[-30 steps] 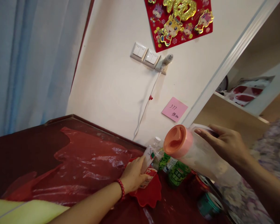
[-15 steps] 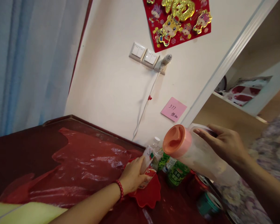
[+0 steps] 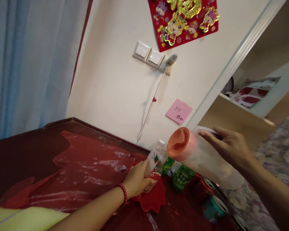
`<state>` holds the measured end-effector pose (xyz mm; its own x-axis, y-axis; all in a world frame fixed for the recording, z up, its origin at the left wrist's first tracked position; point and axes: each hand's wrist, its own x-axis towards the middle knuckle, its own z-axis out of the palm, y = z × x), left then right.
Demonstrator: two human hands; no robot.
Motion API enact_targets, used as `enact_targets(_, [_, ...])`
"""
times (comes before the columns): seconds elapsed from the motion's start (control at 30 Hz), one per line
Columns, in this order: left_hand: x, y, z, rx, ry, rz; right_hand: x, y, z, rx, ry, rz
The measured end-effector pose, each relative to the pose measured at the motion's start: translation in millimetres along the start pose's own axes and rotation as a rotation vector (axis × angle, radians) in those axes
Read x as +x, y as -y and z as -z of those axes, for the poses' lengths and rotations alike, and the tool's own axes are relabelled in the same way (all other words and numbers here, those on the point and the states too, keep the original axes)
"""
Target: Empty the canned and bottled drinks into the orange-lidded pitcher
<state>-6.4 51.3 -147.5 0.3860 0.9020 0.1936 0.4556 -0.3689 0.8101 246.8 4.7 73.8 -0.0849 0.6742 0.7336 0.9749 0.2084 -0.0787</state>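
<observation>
My right hand (image 3: 227,144) is closed around the handle of a frosted, translucent pitcher (image 3: 209,160). The pitcher tilts up and left, its orange lid (image 3: 179,143) facing the middle of the view. Lower down, my left hand (image 3: 137,179), with a red bead bracelet at the wrist, grips a small container with white, green and red printing (image 3: 152,166). My fingers cover part of this container, so its full shape cannot be made out. It stands over a red scalloped dish (image 3: 151,200). The pitcher's lid and the container are apart.
Behind the container is a clear bottle with a white cap (image 3: 161,144). Green printed packages (image 3: 181,178), a red can (image 3: 204,187) and a teal can (image 3: 214,208) stand to the right. A red plastic sheet (image 3: 91,160) covers part of the dark table. A white cord (image 3: 146,117) hangs down the wall.
</observation>
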Motion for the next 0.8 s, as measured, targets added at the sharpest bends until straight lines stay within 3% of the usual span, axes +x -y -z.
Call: enact_targets(0.8, [0.8, 4.0, -2.8, -0.039, -0.03, -0.054, 1.7, 1.5, 0.4, 0.009, 0.004, 0.011])
